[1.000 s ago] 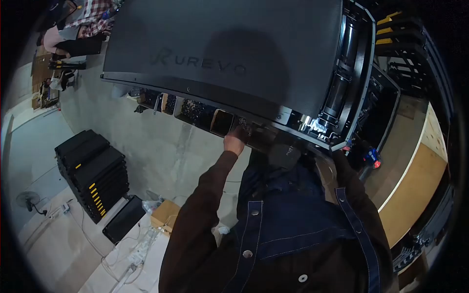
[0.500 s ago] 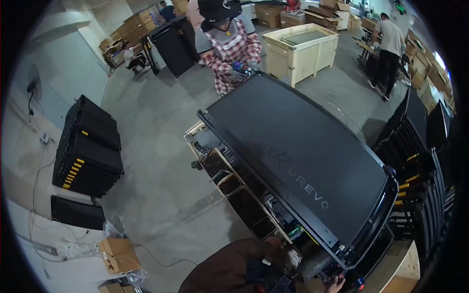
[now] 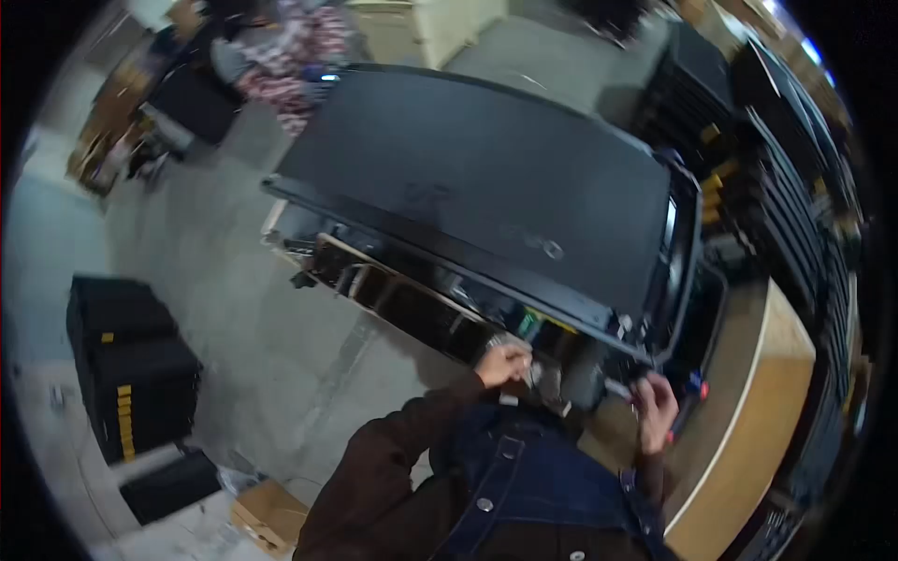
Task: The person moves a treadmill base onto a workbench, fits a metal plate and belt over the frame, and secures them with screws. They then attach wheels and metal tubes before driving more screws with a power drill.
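A large black treadmill (image 3: 449, 178) lies at an angle in front of me, with blurred pale lettering on its belt. My left hand (image 3: 505, 363) is at its near side, fingers curled together right at a crumpled clear plastic bag (image 3: 537, 374). What they pinch is hidden by blur. To the right, my right hand (image 3: 657, 409) is raised beside the treadmill's near corner, its fingers bent inward around something small. A pale, narrow piece (image 3: 617, 387) shows just left of those fingertips. The red end of a tool (image 3: 702, 388) shows beyond that hand.
A row of open bins (image 3: 412, 318) runs under the treadmill's near edge. At the right stands a wooden box (image 3: 748, 421), with stacked black frames (image 3: 776, 187) behind it. More black stacks (image 3: 140, 374) stand left on the floor. Another person (image 3: 290, 65) is at the far end.
My view has swung downward and right. My left hand has come into clearer view near the bag. My right hand has lifted back from the treadmill's corner.
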The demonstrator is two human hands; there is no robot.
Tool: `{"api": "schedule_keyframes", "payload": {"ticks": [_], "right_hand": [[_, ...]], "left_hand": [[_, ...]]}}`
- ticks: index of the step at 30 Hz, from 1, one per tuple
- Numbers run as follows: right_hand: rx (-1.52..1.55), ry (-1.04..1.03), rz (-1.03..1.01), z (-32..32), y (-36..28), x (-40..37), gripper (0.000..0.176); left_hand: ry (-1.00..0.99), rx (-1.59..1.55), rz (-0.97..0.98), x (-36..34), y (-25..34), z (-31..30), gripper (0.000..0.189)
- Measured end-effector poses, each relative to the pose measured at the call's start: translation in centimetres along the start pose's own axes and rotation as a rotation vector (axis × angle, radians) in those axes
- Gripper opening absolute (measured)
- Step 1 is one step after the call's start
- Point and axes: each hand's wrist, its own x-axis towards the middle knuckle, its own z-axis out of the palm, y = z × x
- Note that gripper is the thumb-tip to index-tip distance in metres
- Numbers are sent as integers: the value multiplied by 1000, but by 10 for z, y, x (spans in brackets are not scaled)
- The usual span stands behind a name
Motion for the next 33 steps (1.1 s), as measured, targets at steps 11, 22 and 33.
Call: {"api": "schedule_keyframes", "payload": {"ticks": [11, 22, 33], "right_hand": [[46, -285, -52, 69, -33, -22, 16], [-396, -157, -490, 22, -40, -20, 13], [56, -152, 39, 22, -20, 3, 13]], "left_hand": [[-241, -314, 33, -50, 135, 109, 16], [-301, -10, -130, -19, 156, 143, 16], [-339, 742, 366, 4, 176, 166, 15]]}}
